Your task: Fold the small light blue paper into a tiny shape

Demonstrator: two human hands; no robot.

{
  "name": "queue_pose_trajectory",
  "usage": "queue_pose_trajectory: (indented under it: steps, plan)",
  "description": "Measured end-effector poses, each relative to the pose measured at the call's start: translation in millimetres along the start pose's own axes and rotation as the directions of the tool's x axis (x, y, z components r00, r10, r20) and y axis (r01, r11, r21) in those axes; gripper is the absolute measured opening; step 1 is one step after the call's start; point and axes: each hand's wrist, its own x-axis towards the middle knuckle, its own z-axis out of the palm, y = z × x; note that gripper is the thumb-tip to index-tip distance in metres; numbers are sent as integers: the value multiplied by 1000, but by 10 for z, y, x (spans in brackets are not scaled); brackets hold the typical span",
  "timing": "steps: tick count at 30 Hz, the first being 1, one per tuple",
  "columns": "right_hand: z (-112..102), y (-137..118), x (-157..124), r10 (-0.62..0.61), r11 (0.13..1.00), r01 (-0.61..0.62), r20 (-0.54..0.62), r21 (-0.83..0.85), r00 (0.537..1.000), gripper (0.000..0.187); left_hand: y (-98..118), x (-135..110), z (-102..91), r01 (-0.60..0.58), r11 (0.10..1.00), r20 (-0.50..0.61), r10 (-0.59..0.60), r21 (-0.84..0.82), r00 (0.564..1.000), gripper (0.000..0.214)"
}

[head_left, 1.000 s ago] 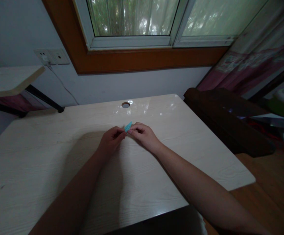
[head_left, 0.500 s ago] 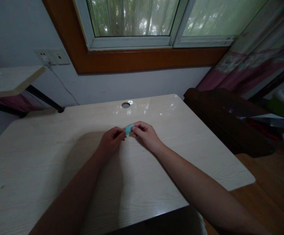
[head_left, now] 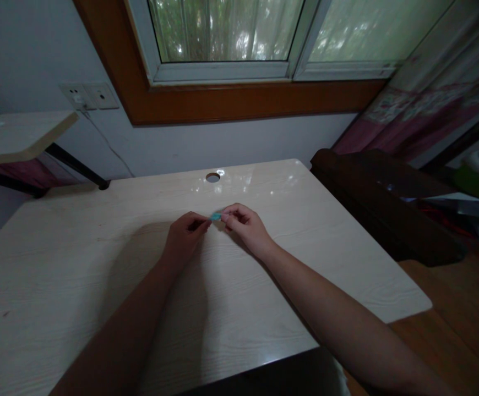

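A small piece of turquoise paper (head_left: 215,216), seemingly folded, is stretched between my two hands above the pale wood-grain table (head_left: 260,308). My left hand (head_left: 185,234) pinches its left end between thumb and fingers. On the other side, my right hand (head_left: 244,224) grips the right end with thumb and index finger. Fingertips cover both ends of the paper, and only its narrow middle shows. Both hands are close together, just in front of the round hole (head_left: 213,177) in the tabletop.
A raised shelf (head_left: 20,135) on black legs stands at the table's back left. Behind are a wall socket (head_left: 88,96) with a plugged-in cable and a window (head_left: 227,33). Dark wooden furniture (head_left: 371,203) and a pink-and-white curtain (head_left: 421,104) are at the right.
The turquoise paper has turned or been flattened and shows a narrower face than before. My left fingers have closed up slightly at its end. Both hands have otherwise hardly moved.
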Motion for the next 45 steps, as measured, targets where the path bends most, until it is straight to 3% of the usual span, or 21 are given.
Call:
queue_pose_trajectory:
  steps: [4, 11, 17, 23, 33, 39, 45]
  plan:
    - [5, -3, -27, -6, 1000, 6, 33, -2, 999, 23, -2, 6, -6, -49, 996, -59, 53, 70, 997, 14]
    - [15, 25, -27, -76, 989, 83, 61, -123, 995, 17, -54, 5, 4, 44, 982, -75, -58, -185, 995, 22]
    - [-2, 42, -19, -156, 970, 160, 37, -185, 987, 14, 19, 7, -2, 87, 948, -93, -121, -307, 988, 22]
    - [-30, 64, -5, -193, 958, 190, 7, -215, 981, 11, 73, -29, -5, 122, 897, -7, -139, -424, 990, 30]
    - [-15, 6, -21, -268, 890, 285, 97, -356, 958, 12, 45, -5, 5, 104, 927, -42, -128, -359, 991, 20]
    - [-18, -40, -24, -281, 866, 293, 90, -406, 956, 17, 45, -16, -4, 120, 950, -35, -136, -288, 990, 19]
    - [-19, -63, -12, -222, 884, 269, 163, -383, 961, 16, 19, -33, -6, 87, 960, -4, -91, -265, 996, 19]
